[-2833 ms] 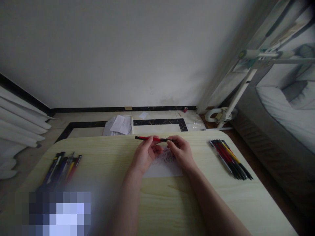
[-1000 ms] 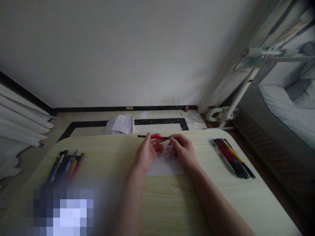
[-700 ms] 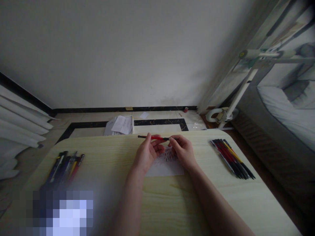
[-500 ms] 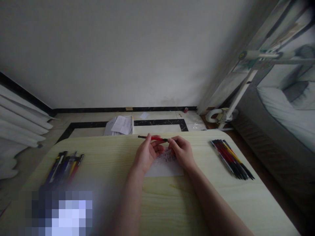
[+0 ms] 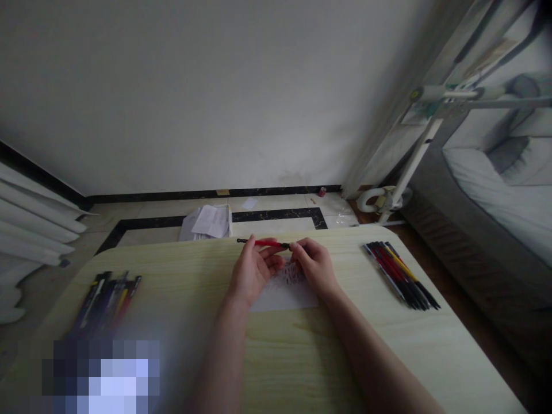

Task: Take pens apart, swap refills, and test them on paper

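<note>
A red pen (image 5: 264,243) with black ends is held level above the far part of a pale wooden table (image 5: 276,345). My left hand (image 5: 252,273) pinches its middle with thumb and fingers. My right hand (image 5: 313,266) is closed round its right end, whose tip is hidden in my fingers. Under both hands lies a white sheet of paper (image 5: 284,296) with red and dark scribbles on it.
Several pens (image 5: 401,275) lie in a row at the table's right side. Another bunch of pens (image 5: 107,296) lies at the left. A pixelated patch covers the near left corner. Papers (image 5: 207,221) lie on the floor beyond; a bed (image 5: 495,195) stands at right.
Both hands have kept their hold on the red pen in the same spot. Only the view has shifted a little.
</note>
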A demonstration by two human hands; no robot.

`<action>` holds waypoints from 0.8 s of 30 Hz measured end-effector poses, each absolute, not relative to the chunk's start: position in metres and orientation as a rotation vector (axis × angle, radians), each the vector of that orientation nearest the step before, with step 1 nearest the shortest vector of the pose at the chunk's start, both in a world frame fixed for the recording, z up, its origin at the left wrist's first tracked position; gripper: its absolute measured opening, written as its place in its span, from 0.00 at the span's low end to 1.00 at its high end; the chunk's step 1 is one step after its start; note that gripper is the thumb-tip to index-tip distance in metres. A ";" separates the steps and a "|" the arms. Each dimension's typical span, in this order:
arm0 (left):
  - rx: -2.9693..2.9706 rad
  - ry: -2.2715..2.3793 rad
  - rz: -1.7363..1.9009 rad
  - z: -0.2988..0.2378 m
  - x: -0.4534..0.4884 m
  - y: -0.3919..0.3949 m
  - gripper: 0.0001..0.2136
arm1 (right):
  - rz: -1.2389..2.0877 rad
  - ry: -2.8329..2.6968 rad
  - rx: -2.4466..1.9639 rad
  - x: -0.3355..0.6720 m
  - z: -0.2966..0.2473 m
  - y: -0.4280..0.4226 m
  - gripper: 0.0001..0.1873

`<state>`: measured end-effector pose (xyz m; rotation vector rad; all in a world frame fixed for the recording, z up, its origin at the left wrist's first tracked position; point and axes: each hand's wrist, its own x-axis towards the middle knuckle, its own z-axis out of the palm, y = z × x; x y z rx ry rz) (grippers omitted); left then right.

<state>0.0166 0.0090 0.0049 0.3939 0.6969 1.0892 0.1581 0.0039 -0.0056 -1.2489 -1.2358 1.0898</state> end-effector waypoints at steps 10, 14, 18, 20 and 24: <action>0.394 0.706 1.086 0.005 0.018 0.009 0.16 | 1.074 -1.220 -1.263 0.157 -0.002 0.003 0.17; 0.392 0.704 1.076 0.004 0.017 0.009 0.16 | 1.072 -1.215 -1.261 0.157 -0.004 0.003 0.17; 0.391 0.690 1.086 0.002 0.018 0.009 0.16 | 1.058 -1.229 -1.259 0.157 -0.005 0.003 0.18; 0.382 0.698 1.095 0.001 0.018 0.009 0.16 | 1.053 -1.236 -1.259 0.157 -0.005 0.003 0.17; 0.381 0.709 1.099 0.002 0.018 0.008 0.15 | 1.080 -1.209 -1.256 0.156 -0.004 0.003 0.17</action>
